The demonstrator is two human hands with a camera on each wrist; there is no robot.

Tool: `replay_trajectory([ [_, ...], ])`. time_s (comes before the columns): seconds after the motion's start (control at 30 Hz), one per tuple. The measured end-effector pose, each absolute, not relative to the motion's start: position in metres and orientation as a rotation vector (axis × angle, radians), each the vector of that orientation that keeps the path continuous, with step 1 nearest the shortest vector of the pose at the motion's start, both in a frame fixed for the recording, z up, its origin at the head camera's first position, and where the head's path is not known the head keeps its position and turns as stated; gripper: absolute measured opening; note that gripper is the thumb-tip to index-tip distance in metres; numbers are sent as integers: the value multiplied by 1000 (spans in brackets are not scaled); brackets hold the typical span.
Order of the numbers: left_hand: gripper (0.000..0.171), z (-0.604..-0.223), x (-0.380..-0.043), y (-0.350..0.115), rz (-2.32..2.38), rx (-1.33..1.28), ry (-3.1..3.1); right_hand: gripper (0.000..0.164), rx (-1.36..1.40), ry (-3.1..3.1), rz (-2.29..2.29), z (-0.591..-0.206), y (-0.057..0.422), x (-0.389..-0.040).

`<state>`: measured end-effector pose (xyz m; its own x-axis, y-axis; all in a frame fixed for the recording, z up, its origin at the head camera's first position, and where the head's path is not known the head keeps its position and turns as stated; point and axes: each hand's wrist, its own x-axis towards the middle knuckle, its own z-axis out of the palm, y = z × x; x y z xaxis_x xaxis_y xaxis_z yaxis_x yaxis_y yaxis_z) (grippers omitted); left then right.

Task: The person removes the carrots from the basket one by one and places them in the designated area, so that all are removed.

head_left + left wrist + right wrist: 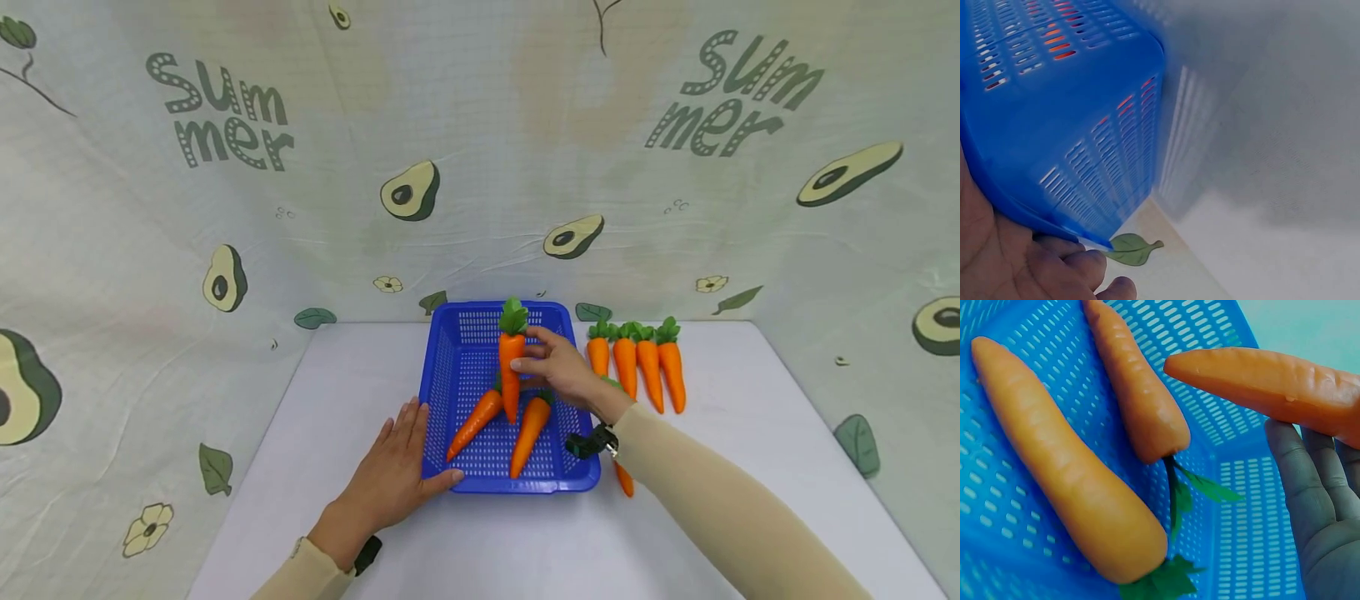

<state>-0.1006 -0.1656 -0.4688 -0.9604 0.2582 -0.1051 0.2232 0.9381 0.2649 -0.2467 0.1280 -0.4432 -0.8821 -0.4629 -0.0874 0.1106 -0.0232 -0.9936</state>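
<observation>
My right hand (566, 371) holds a carrot (511, 367) with green leaves between thumb and fingers, above the blue basket (517, 486). In the right wrist view, the fingers lie along the held carrot (1260, 384), its tip clear of the basket floor. Two more carrots, one on the left (474, 425) and one on the right (530, 437), lie inside the basket. My left hand (393, 475) rests against the basket's front left corner, fingers straight along the side and thumb by the front rim. The left wrist view shows the fingers beside the basket rim (1016, 215).
Several carrots (649, 375) lie in a row on the white table (750, 467), right of the basket. Another carrot (625, 479) is partly hidden under my right forearm. A printed cloth (487, 125) with avocados hangs behind and at the sides.
</observation>
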Motion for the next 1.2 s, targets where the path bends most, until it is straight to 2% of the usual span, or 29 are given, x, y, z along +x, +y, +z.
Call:
replay_trajectory([
  [0.2,121,-469,-100,-164,385,361,2958,46,-373,1921,-1954,-436,149,-242],
  [0.47,119,-469,-99,-163,386,359,2968,61,-324,2018,-1905,-426,182,-238],
  [0.67,119,-468,-99,-163,370,351,2966,59,-291,2030,-1929,-422,214,-235],
  [1.0,119,-469,-98,-163,392,357,2970,68,-215,2168,-1865,-421,267,-224],
  [1.2,118,-468,-98,-162,380,358,2974,68,-156,2242,-1817,-426,294,-215],
])
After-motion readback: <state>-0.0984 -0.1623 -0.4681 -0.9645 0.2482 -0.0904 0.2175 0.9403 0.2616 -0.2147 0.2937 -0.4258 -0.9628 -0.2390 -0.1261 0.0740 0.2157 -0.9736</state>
